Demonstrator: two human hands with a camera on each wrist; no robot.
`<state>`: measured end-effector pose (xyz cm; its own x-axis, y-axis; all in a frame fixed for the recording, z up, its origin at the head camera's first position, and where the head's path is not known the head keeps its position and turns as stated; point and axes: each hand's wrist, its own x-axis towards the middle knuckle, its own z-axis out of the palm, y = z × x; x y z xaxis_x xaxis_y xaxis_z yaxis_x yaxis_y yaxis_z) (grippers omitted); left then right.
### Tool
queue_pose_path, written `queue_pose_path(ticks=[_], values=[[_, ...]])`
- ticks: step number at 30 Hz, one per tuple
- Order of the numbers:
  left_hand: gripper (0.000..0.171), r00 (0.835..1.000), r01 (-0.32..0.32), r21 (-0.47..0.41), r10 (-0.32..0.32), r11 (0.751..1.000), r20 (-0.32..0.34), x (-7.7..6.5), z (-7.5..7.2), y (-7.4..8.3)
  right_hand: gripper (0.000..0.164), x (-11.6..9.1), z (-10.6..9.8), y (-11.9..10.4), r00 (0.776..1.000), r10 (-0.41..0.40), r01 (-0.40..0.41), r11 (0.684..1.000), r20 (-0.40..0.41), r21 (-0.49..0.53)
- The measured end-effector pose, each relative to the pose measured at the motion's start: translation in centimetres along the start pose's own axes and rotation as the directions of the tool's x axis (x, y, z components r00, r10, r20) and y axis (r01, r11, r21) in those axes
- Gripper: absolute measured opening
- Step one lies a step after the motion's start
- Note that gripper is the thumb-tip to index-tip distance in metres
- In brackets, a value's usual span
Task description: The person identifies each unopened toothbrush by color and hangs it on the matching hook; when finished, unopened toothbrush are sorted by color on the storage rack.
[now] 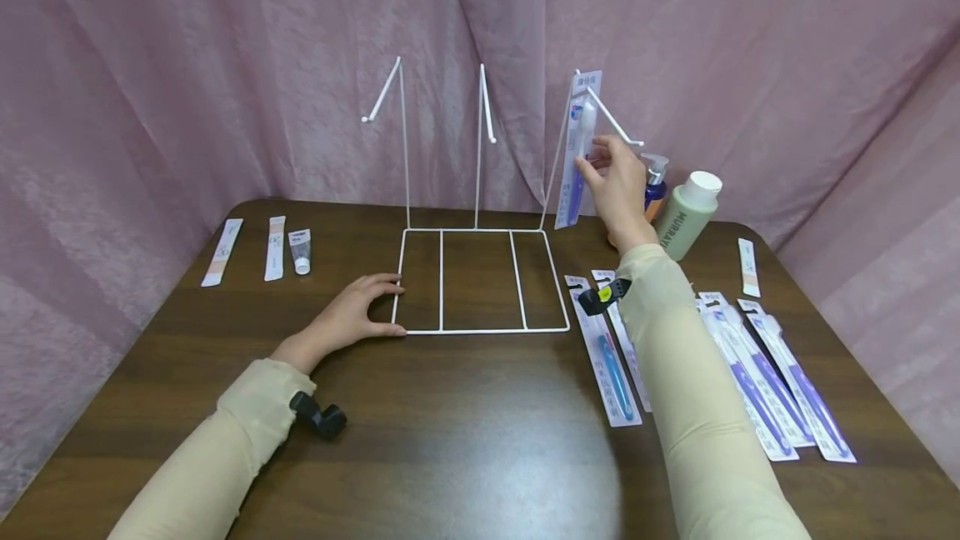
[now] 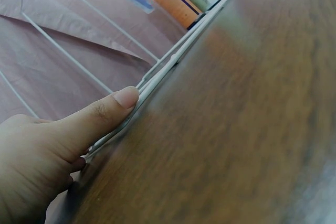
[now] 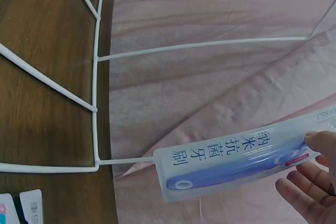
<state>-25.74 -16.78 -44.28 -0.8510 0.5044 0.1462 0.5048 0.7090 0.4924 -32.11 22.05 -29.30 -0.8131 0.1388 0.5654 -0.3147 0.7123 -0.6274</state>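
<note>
A white wire display rack (image 1: 480,331) stands on the table, three upright rods rising from its back, each ending in a forward-sloping hook. My left hand (image 1: 348,311) holds the rack's front left corner. Its thumb (image 2: 126,98) lies on the wire in the left wrist view, with the other fingers partly hidden. At the rightmost hook, my right hand (image 1: 618,186) pinches the edge of a packaged purple toothbrush (image 1: 577,148). The top of that pack overlaps the hook, and its lower end hangs above the table. The thumb (image 3: 320,142) lies on the pack's front in the right wrist view.
Several packaged toothbrushes (image 1: 802,386) lie on the right, beside and under my forearm. Behind that arm stand a green bottle (image 1: 686,215) and an orange pump bottle (image 2: 176,3). Small sachets (image 1: 274,248) and a grey tube (image 1: 300,250) lie at left; another sachet (image 1: 748,267) lies far right.
</note>
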Motion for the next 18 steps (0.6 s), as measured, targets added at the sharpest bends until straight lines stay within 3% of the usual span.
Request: queue_pose_path(ticks=[8,18], values=[[0.073,1.0,-0.003,0.016,0.003,1.0,0.0,-0.1,-0.3,-0.3,0.04,0.3,-1.6,-0.5,0.997,0.005,0.001,0.996,0.073,-0.087],[0.074,1.0,0.008,0.017,-0.008,1.0,-0.005,-0.6,-0.8,-0.4,0.039,-0.4,-6.1,-0.5,0.978,-0.014,0.057,0.978,0.21,-0.2]])
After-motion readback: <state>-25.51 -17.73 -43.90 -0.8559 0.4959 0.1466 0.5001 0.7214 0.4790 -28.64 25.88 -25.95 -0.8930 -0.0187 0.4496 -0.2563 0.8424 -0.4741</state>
